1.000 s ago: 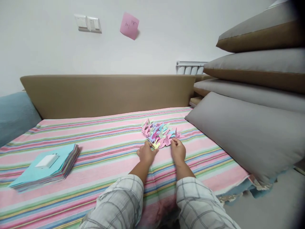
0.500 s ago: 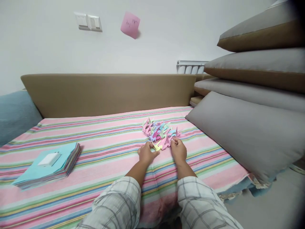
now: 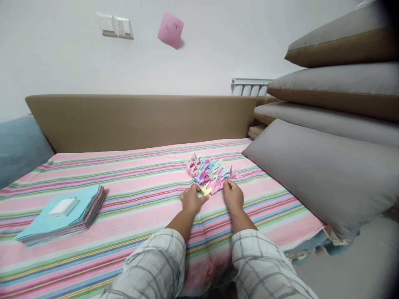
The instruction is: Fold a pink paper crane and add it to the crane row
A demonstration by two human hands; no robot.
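A cluster of small folded paper cranes in pink, purple, blue and green sits on the striped cloth ahead of my hands. At its near edge are a yellow paper crane and a pink paper crane, side by side. My left hand is beside the yellow one, thumb spread away from the curled fingers, with the index fingertip at the crane's left tip. On the other side, my right hand has thumb and index finger pinched at the right edge of the pink crane. Its other fingers are curled in.
Left on the striped cloth is a stack of coloured paper with a white charger on top. Grey cushions are piled at the right. A brown backrest runs along the wall, which bears a pink note.
Both hands stay almost in place by the yellow and pink cranes. The view has shifted very slightly.
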